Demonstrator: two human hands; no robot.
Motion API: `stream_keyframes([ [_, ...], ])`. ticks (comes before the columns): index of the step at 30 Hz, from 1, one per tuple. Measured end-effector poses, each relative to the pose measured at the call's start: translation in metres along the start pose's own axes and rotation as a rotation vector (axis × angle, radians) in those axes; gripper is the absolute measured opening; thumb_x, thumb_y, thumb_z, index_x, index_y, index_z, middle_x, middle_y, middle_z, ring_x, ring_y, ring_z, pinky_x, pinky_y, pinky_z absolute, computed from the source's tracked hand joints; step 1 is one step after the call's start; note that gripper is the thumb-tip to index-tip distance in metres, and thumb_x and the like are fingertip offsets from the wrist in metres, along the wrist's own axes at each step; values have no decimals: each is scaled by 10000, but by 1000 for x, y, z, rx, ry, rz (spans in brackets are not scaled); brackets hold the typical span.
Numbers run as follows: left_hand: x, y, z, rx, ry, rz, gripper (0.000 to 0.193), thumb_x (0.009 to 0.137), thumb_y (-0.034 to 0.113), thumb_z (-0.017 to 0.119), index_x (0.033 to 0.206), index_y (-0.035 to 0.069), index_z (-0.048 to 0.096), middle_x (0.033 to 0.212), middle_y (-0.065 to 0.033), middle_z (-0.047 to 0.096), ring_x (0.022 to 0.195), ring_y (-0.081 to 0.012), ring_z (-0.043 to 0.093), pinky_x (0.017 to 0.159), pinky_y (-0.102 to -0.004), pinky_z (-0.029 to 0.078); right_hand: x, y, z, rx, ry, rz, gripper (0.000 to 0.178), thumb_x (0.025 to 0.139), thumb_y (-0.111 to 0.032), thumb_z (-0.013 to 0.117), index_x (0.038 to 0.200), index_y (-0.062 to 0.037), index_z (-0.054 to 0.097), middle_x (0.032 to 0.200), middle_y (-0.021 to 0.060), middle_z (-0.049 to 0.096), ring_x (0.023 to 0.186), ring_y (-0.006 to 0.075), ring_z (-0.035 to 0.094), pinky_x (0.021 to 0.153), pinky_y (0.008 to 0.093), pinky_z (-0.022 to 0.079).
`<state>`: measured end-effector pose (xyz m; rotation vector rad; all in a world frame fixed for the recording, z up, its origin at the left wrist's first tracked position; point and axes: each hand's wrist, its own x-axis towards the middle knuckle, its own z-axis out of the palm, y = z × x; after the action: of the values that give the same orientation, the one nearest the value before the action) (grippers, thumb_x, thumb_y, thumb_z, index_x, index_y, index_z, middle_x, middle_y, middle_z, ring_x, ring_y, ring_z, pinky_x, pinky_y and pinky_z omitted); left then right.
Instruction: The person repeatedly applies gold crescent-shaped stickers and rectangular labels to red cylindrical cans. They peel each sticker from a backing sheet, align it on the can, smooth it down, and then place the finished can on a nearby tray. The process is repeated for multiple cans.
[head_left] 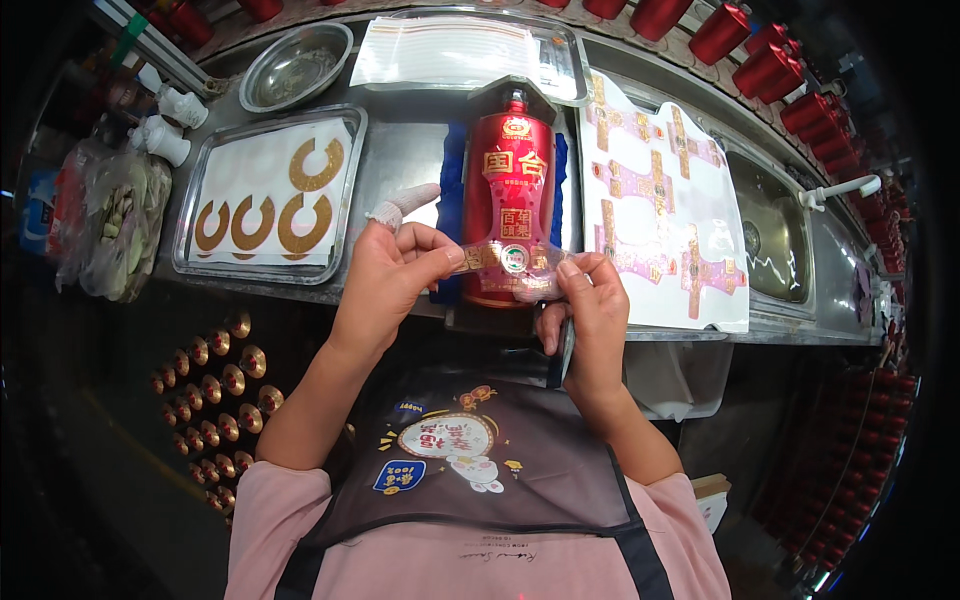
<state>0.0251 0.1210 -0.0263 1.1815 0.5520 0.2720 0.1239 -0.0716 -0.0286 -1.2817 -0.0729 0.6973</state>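
Note:
A glossy red bottle (pixel 516 150) with gold lettering lies on a dark blue cloth (pixel 451 180), its neck pointing away from me. Across its lower part stretches a thin, clear decal (pixel 490 258) with gold and pink print. My left hand (pixel 400 265) pinches the decal's left end between thumb and fingers, its white-wrapped index finger raised. On the other end, the thumb and a finger of my right hand (pixel 595 300) are closed. A dark, flat tool (pixel 567 350) is tucked in that right hand; its exact kind is unclear.
To the left, a steel tray (pixel 182 230) holds gold C-shaped decals, near a metal bowl (pixel 297 66). On the right lies a white decal sheet (pixel 640 300), beside a water-filled sink (pixel 765 225). Red bottles (pixel 720 32) line the back; gold-ended ones (pixel 233 378) stand below left.

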Motion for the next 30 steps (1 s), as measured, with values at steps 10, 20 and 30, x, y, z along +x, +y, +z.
stream_keyframes([
  [10, 3, -13, -2, 70, -2, 35, 629, 894, 3, 720, 1462, -5, 450, 927, -30, 692, 829, -74, 629, 731, -205, 477, 5, 6, -20, -117, -43, 58, 152, 1029, -194, 592, 1001, -62, 522, 762, 152, 715, 376, 91, 466, 385, 217, 371],
  [20, 5, -17, -4, 763, 220, 458, 697, 924, 48, 700, 1549, 55, 391, 1337, -158, 625, 1212, -242, 601, 982, -350, 502, 19, -30, -26, -786, 20, -317, 546, 946, -146, 706, 1456, -93, 520, 1062, 108, 642, 907, 127, 647, 713, 265, 512],
  [30, 16, -15, -4, 976, -321, 611, 790, 996, 409, 621, 1638, 149, 242, 1682, -91, 289, 1584, -332, 127, 1234, -605, 11, 37, -44, -4, -1269, -341, -442, 723, 896, -507, 726, 1548, -336, 466, 1158, 201, 575, 985, 380, 652, 806, 450, 562],
])
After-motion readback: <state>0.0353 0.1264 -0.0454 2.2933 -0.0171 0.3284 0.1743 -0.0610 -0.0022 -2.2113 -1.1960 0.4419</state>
